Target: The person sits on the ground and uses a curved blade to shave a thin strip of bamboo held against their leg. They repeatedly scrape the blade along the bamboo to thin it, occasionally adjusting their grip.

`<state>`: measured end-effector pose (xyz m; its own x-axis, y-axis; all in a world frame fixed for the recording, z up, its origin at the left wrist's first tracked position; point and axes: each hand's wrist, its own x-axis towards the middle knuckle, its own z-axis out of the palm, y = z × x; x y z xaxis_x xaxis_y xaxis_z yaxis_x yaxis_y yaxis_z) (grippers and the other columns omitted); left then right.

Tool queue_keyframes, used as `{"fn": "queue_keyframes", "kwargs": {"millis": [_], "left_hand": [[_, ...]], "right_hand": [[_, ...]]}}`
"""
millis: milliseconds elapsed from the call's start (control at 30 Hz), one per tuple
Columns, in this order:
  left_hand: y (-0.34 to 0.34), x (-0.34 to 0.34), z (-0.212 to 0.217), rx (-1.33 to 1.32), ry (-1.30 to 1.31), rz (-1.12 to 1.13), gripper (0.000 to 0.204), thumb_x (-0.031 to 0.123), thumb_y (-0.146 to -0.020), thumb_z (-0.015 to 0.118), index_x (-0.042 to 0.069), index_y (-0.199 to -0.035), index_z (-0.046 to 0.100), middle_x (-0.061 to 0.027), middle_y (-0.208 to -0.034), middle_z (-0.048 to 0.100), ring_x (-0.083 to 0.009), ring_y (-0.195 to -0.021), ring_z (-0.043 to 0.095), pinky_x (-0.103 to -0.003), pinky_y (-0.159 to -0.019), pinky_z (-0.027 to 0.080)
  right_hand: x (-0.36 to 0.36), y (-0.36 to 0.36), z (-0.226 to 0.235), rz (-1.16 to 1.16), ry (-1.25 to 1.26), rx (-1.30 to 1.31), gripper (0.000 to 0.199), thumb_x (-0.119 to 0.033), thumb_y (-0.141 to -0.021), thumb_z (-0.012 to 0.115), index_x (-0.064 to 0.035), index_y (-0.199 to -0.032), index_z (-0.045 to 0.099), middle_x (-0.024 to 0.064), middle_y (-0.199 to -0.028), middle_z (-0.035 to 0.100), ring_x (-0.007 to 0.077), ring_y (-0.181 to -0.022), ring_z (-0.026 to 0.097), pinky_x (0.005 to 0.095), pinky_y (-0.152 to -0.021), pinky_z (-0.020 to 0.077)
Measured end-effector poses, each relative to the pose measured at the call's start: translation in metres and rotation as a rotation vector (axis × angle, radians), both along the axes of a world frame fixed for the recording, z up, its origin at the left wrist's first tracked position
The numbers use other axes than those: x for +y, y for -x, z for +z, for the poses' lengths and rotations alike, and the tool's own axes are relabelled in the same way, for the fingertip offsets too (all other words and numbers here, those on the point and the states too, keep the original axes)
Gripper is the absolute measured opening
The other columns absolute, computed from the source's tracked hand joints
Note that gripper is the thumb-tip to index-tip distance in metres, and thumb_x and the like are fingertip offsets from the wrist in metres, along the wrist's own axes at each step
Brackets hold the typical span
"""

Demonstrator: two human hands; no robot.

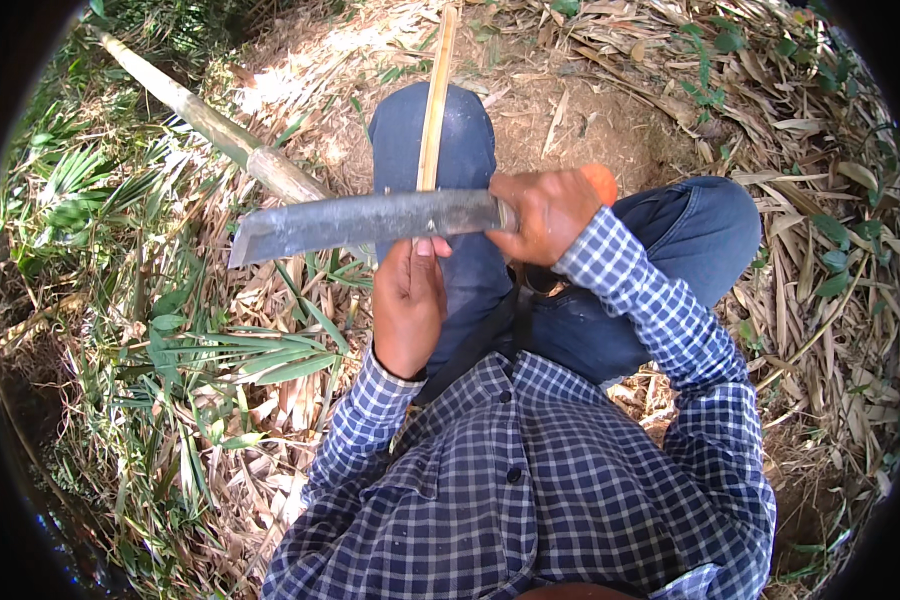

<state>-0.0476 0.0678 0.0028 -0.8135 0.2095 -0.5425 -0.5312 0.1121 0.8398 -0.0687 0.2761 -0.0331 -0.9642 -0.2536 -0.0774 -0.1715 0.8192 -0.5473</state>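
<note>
My right hand (545, 212) is closed around the handle of a machete (360, 222). An orange handle end (600, 183) shows beyond that hand. The broad grey blade reaches out to the left, crossing over a thin, pale strip of split bamboo (436, 110). Just below the blade, my left hand (410, 300) pinches the near end of the strip between thumb and fingers. The strip runs away from me over my raised knee (395, 140). Where blade and strip cross, the blade hides part of the strip, and I cannot tell whether they touch.
On the left, a long bamboo pole (205, 118) slants from the far left toward my knee. Green leaves (270, 355) and dry fallen leaves (800, 130) litter the ground around me. Bare brown soil (590, 115) lies beyond my legs. My other leg (700, 225) is bent out to the right.
</note>
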Motion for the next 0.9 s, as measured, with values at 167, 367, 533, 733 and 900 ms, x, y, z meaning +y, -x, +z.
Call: {"fn": "queue_keyframes", "kwargs": {"millis": [167,367,533,733,900], "left_hand": [[0.005,-0.004,0.0,0.0,-0.076,0.02,0.027,0.024,-0.106,0.04,0.004,-0.095,0.054,0.0071,-0.054,0.037,-0.0008,-0.042,0.03,-0.02,-0.039,0.024],[-0.001,-0.006,0.004,-0.025,-0.064,0.031,0.027,0.024,-0.106,0.039,0.005,-0.095,0.053,0.007,-0.054,0.037,-0.0006,-0.042,0.031,-0.02,-0.038,0.024],[-0.004,-0.006,0.006,-0.036,-0.058,-0.002,0.027,0.024,-0.106,0.039,0.005,-0.094,0.053,0.0069,-0.054,0.037,-0.0007,-0.042,0.032,-0.02,-0.039,0.024],[-0.008,-0.008,0.006,-0.043,-0.051,0.009,0.028,0.025,-0.106,0.039,0.004,-0.094,0.052,0.0068,-0.054,0.037,-0.0008,-0.043,0.031,-0.02,-0.04,0.024],[-0.014,-0.012,0.01,-0.033,-0.013,-0.029,0.028,0.025,-0.106,0.039,0.004,-0.093,0.052,0.0066,-0.054,0.037,-0.001,-0.043,0.031,-0.02,-0.04,0.024]], "right_hand": [[-0.011,0.004,-0.001,-0.046,0.027,0.011,0.026,-0.027,-0.073,0.071,-0.0064,-0.086,0.061,0.0165,-0.064,0.063,0.0367,-0.06,0.064,0.0468,-0.055,0.0504],[-0.003,0.009,-0.003,-0.031,-0.023,0.035,0.024,-0.025,-0.074,0.071,-0.0065,-0.085,0.06,0.0164,-0.063,0.063,0.0376,-0.059,0.064,0.0475,-0.056,0.0511],[-0.008,0.002,0.003,0.004,0.029,0.011,0.025,-0.025,-0.073,0.072,-0.0063,-0.085,0.062,0.0158,-0.062,0.063,0.0373,-0.059,0.064,0.0468,-0.055,0.0508],[0.004,0.019,-0.008,-0.119,0.023,-0.003,0.026,-0.027,-0.074,0.072,-0.0076,-0.091,0.066,0.017,-0.061,0.064,0.0362,-0.057,0.064,0.0461,-0.055,0.0516],[-0.001,0.011,0.002,-0.029,0.014,0.043,0.024,-0.026,-0.074,0.072,-0.0072,-0.088,0.068,0.017,-0.058,0.062,0.0355,-0.056,0.064,0.0462,-0.055,0.0523]]}}
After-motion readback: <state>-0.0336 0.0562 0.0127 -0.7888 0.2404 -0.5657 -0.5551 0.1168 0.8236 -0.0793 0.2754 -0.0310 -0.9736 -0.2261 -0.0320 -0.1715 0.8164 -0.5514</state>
